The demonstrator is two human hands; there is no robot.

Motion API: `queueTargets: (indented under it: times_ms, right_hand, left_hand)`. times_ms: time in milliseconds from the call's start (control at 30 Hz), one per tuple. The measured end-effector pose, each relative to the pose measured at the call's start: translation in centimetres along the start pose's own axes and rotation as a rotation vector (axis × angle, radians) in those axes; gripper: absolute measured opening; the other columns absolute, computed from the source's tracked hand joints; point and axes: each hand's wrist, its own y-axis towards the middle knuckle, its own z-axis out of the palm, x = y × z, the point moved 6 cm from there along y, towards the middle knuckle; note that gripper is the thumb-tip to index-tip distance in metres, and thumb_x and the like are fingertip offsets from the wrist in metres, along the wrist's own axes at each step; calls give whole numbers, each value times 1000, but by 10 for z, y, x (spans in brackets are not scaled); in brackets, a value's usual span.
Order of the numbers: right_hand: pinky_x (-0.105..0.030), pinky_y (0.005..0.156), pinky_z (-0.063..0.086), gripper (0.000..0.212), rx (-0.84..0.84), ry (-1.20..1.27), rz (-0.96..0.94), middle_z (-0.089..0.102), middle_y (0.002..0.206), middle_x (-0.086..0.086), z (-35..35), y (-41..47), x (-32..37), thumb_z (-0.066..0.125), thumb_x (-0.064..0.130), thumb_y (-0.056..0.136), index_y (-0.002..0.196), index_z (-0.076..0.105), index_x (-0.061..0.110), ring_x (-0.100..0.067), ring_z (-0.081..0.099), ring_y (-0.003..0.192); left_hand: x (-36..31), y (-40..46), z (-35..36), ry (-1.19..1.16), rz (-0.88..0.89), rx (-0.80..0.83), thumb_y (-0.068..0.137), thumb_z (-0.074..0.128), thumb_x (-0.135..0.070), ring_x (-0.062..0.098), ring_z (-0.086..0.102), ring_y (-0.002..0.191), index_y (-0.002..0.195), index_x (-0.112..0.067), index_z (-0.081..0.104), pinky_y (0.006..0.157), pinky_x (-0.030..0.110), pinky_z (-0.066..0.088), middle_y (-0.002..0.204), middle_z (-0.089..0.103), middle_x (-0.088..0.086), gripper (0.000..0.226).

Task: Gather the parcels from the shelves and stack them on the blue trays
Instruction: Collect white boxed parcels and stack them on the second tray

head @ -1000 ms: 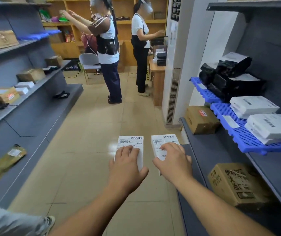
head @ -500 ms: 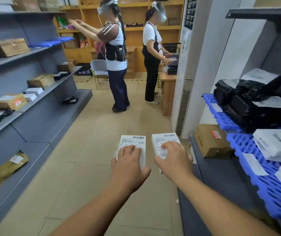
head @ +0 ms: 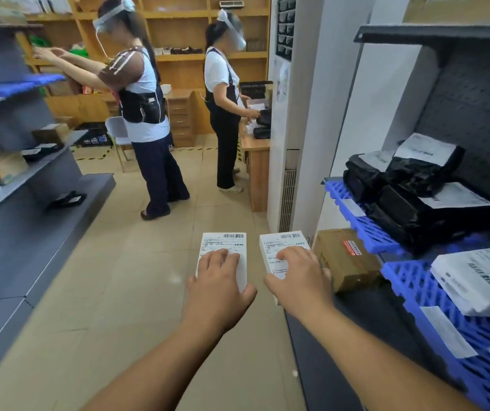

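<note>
My left hand (head: pixel 218 287) grips a flat white parcel (head: pixel 225 243) with a barcode label, held out over the floor. Beside it my right hand (head: pixel 298 280) grips a second white parcel (head: pixel 282 240) of the same kind. On the right shelf lie two blue trays: the far tray (head: pixel 356 221) carries several black bagged parcels (head: pixel 416 185), and the near tray (head: pixel 433 315) carries white parcels (head: pixel 478 280). A brown carton (head: pixel 344 256) stands on the lower right shelf just beyond my right hand.
Grey shelves (head: pixel 30 173) on the left hold brown cartons, small white boxes and black packets, with a blue tray (head: pixel 15 86) higher up. Two people (head: pixel 146 114) stand ahead in the aisle near a wooden desk (head: pixel 255 173). A tiled floor runs between the shelves.
I have stepped forward and turned slightly right; the right shelf and its blue trays look closer and larger. Both hands still hold their white parcels the same way.
</note>
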Motion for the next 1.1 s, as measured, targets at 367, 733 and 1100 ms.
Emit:
queueTargets:
  times_ms: [367,733,1100]
  right_hand:
    - [-42,99,39,45,-229,-35,202,57,128,17,-22,70,-6,65,45,79,122,62,32,-11,45,127]
    - [-43,93,44,45,-425,-79,385,59,127,16,-92,41,-59,66,43,78,120,64,27,-13,48,125]
    - [-45,95,45,42,-599,-128,561,58,127,16,-182,-22,-130,65,43,83,122,64,29,-14,47,126]
  left_hand:
    - [-30,125,13,-9,306,73,85,52,-59,18,26,146,135,-33,46,105,48,43,154,37,-7,57]
    - [-137,136,21,-114,583,76,87,57,-61,19,29,144,137,-29,52,104,48,44,153,42,-6,60]
    - [-262,88,11,-192,805,93,88,54,-61,20,27,147,143,-31,48,108,51,42,155,39,-6,63]
